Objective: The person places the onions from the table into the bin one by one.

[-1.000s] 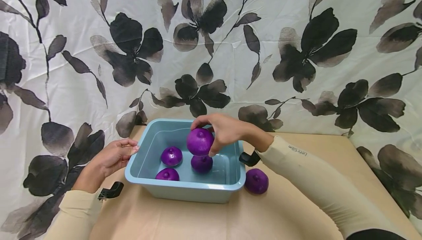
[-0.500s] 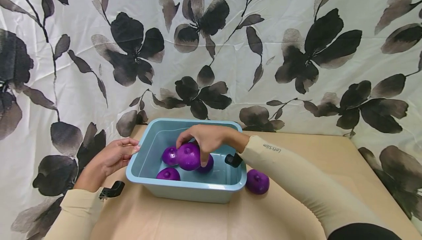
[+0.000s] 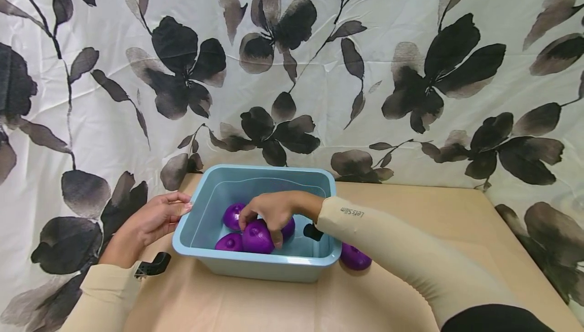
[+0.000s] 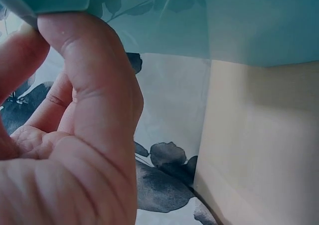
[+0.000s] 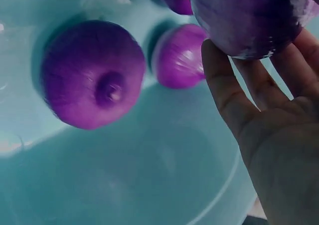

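A light blue plastic tub (image 3: pixel 269 259) stands on the table with purple onions in it. My left hand (image 3: pixel 157 220) pinches its left rim between thumb and fingers; the left wrist view shows the curled fingers (image 4: pixel 94 65) at the edge. Inside the tub, my right hand (image 3: pixel 272 212) grips a round purple onion (image 3: pixel 257 236) low near the front wall. Around it lie a back-left onion (image 3: pixel 232 216), a front-left onion (image 3: pixel 229 242) and an onion (image 3: pixel 288 228) partly behind my right hand. In the right wrist view the gripped onion (image 5: pixel 249 20) hangs over spread fingertips.
Another purple onion (image 3: pixel 354 257) lies on the tan table (image 3: pixel 392 291) against the tub's right side, partly covered by my right sleeve (image 3: pixel 383 235). A white curtain with dark flowers (image 3: pixel 328 83) hangs close behind the tub.
My right hand has carried the onion down and to the left, from above the tub's middle to beside the front-left onion. My left hand has stayed on the rim.
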The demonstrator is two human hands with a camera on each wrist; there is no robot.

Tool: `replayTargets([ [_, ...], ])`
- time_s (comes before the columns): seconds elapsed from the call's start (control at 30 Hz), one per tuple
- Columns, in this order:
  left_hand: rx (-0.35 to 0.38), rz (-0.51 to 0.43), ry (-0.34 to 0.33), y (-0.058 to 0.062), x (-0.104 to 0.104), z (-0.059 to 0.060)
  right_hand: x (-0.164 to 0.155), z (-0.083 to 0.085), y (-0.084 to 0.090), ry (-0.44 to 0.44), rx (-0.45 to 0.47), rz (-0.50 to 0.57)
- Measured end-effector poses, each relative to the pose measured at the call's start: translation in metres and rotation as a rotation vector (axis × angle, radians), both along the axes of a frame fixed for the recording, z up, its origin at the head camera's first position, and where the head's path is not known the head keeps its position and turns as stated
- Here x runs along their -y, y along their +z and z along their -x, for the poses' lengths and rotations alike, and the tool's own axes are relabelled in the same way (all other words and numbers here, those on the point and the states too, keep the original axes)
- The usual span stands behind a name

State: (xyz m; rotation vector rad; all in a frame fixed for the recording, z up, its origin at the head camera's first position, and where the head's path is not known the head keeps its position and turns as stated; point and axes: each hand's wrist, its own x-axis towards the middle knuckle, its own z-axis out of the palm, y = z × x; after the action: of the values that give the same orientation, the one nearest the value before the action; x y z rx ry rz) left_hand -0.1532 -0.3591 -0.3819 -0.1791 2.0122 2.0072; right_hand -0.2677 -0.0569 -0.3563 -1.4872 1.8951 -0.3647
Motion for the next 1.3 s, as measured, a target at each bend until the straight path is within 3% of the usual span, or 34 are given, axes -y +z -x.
replayTargets([
  [0.43,-0.017,-0.074,-0.073,0.0,-0.003,-0.006,0.002,-0.021,-0.015,0.021,-0.131,-0.077],
  [0.67,-0.02,-0.077,-0.073,-0.002,-0.005,-0.007,-0.012,-0.024,-0.002,-0.064,-0.112,-0.082],
  [0.87,-0.032,-0.076,-0.087,-0.002,-0.003,-0.008,-0.054,-0.031,0.031,-0.21,-0.06,0.149],
  [1.0,-0.026,-0.071,-0.085,-0.003,-0.001,-0.01,-0.094,-0.038,0.044,-0.317,-0.024,0.337],
  [1.17,-0.035,-0.107,-0.109,-0.005,0.0,-0.012,-0.146,-0.049,0.04,-0.482,-0.124,0.524],
  [1.3,-0.04,-0.116,-0.108,-0.007,0.0,-0.015,-0.185,-0.053,0.021,-0.65,-0.188,0.602],
])
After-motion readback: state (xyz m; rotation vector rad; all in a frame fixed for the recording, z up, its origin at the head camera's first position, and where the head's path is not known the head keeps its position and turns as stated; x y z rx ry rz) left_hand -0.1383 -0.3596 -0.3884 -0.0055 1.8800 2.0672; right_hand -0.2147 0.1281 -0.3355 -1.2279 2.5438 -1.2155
